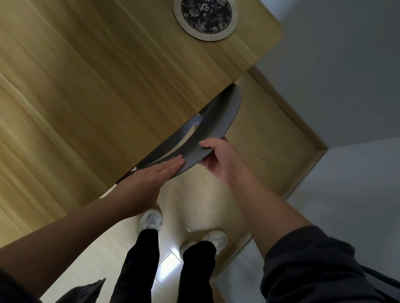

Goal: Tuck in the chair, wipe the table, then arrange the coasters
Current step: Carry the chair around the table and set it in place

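I see chair [213, 127] backrest hard against tabletop [76, 66] edge nearest me, long axis parallel to it. Left hand [152, 178] flat, fingers straight, pressing backrest's near end; right hand [219, 157] curled round rim mid-span. Coaster [206, 11] by far corner.

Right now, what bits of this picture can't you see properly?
From the head view:
- The chair: its seat and legs are hidden under the table; only its dark back shows.
- The rest of the table: cut off by the left and top edges, so anything beyond the one coaster cannot be told.
- The right hand: fingertips hidden behind the chair back it grips.
- The left hand: its palm lies flat on the chair back, facing away.
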Available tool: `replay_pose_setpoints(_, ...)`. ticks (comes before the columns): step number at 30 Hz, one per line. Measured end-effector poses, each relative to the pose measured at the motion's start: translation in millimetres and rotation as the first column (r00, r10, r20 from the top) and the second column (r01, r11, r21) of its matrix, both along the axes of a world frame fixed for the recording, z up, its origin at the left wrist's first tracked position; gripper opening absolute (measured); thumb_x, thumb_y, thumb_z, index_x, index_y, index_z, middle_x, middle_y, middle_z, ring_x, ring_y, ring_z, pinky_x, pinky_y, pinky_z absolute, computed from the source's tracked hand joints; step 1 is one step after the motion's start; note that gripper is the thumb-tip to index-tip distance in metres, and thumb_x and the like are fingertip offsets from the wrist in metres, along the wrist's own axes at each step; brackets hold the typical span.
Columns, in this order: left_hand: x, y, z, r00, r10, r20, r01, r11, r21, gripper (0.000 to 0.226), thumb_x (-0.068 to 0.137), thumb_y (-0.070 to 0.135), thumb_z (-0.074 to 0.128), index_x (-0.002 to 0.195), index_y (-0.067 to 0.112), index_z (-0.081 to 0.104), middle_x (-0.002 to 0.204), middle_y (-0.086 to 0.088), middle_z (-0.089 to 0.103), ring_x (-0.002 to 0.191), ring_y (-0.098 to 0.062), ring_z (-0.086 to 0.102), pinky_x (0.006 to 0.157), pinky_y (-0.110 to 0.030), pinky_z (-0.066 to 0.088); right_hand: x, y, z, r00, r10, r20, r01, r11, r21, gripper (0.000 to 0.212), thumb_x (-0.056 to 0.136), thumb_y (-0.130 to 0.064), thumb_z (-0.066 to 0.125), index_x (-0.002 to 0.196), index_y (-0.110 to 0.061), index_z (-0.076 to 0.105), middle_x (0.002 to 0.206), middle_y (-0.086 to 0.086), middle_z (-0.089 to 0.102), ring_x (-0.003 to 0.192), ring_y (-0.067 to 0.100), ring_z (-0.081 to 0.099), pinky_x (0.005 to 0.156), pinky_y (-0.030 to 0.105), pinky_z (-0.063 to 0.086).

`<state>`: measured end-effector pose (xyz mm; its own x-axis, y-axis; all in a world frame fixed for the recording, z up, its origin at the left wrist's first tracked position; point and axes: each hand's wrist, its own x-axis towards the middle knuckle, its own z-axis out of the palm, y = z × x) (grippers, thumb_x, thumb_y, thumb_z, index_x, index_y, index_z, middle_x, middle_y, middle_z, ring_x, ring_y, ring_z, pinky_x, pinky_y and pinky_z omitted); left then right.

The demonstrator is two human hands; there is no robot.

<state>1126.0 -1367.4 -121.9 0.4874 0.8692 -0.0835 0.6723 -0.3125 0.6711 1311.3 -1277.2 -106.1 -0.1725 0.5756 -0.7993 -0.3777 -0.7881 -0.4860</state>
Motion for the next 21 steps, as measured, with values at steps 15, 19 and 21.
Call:
replay_pose_setpoints(15, 51.5, 16.3, 16.1, 0.926, 0.221, -0.306, -0.161, 0.965, 0.207, 0.037, 0.074, 0.005, 0.076, 0.11, -0.001, 0.066, 0.089, -0.012, 0.073, 0.057, -0.023, 0.068, 0.047, -0.025, 0.049, 22.2, 26.2, 2.1, 0.981, 0.12, 0.154, -0.124, 0.992, 0.02, 0.053, 0.092, 0.004, 0.056, 0.14, -0.011, 0.037, 0.108, 0.01, 0.057, 0.089, 0.026, 0.062, 0.067, 0.039, 0.058)
replay_pose_setpoints(19, 50.4, 16.8, 7.1, 0.885, 0.237, -0.401, -0.142, 0.957, 0.252, 0.038, 0.078, 0.012, 0.075, 0.114, 0.004, 0.066, 0.088, -0.008, 0.072, 0.055, -0.022, 0.065, 0.045, -0.02, 0.035, 24.9, 23.3, -2.5, 0.989, 0.111, 0.098, -0.12, 0.99, 0.08, 0.047, 0.093, -0.001, 0.059, 0.135, -0.012, 0.04, 0.114, 0.012, 0.058, 0.092, 0.026, 0.063, 0.066, 0.036, 0.059)
replay_pose_setpoints(21, 51.6, 17.4, 2.0, 0.854, 0.266, -0.447, -0.159, 0.952, 0.263, 0.034, 0.082, 0.016, 0.071, 0.114, 0.009, 0.066, 0.083, -0.006, 0.07, 0.055, -0.023, 0.063, 0.046, -0.02, 0.03, 25.4, 22.1, -5.2, 0.992, 0.1, 0.077, -0.107, 0.989, 0.102, 0.039, 0.093, -0.001, 0.06, 0.127, -0.014, 0.044, 0.107, 0.009, 0.06, 0.089, 0.024, 0.064, 0.062, 0.032, 0.06)
